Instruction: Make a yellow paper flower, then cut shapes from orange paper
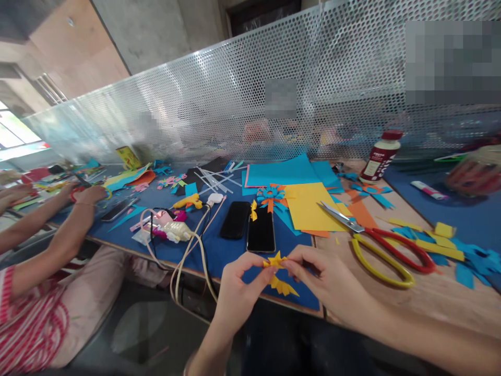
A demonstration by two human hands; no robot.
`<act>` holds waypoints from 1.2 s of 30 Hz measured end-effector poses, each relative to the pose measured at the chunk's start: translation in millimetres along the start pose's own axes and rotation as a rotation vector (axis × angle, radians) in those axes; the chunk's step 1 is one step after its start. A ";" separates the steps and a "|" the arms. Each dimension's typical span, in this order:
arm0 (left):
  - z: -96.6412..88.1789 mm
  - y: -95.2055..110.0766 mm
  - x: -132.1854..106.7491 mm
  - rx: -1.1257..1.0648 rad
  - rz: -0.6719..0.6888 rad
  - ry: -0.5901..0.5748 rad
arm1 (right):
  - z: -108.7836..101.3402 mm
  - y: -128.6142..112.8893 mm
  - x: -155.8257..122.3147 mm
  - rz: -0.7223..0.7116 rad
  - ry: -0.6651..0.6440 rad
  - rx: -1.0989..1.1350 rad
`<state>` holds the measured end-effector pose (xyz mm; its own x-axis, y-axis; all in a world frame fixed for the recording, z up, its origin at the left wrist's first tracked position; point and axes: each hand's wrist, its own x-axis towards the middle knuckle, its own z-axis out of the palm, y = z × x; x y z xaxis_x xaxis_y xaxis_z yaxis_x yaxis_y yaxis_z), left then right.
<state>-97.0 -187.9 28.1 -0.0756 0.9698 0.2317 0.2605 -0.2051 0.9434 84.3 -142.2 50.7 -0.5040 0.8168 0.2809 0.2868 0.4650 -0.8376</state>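
Note:
A small yellow cut-paper piece with pointed fringes (278, 271) is held just above the table's front edge. My left hand (238, 284) pinches its left end and my right hand (324, 277) pinches its right end, fingers closed on the paper. Two black phones (250, 227) lie face up just beyond my hands. Large scissors with a red and a yellow handle (383, 245) rest to the right on the wooden tabletop.
Blue, yellow and orange paper sheets (297, 193), a paper flower (271, 194), a yellow glue gun (188, 202) with cables, and a glue bottle (380, 155) fill the table. A perforated metal screen (235, 94) backs it. A person in a striped top (35, 292) works at left.

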 end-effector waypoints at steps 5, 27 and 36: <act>0.4 -0.5 -0.6 -0.003 0.008 0.018 | 1.1 -1.0 1.5 0.002 0.002 -0.014; 0.9 3.5 -3.2 0.032 0.037 0.004 | 0.8 1.4 -5.9 0.013 -0.026 0.035; 1.7 6.8 -3.4 0.214 0.275 0.013 | -2.5 3.1 -3.9 -0.105 -0.085 0.041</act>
<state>-93.3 -192.4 33.4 0.0137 0.8799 0.4750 0.4683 -0.4253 0.7744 89.1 -143.2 48.2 -0.5971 0.7315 0.3292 0.1959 0.5310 -0.8244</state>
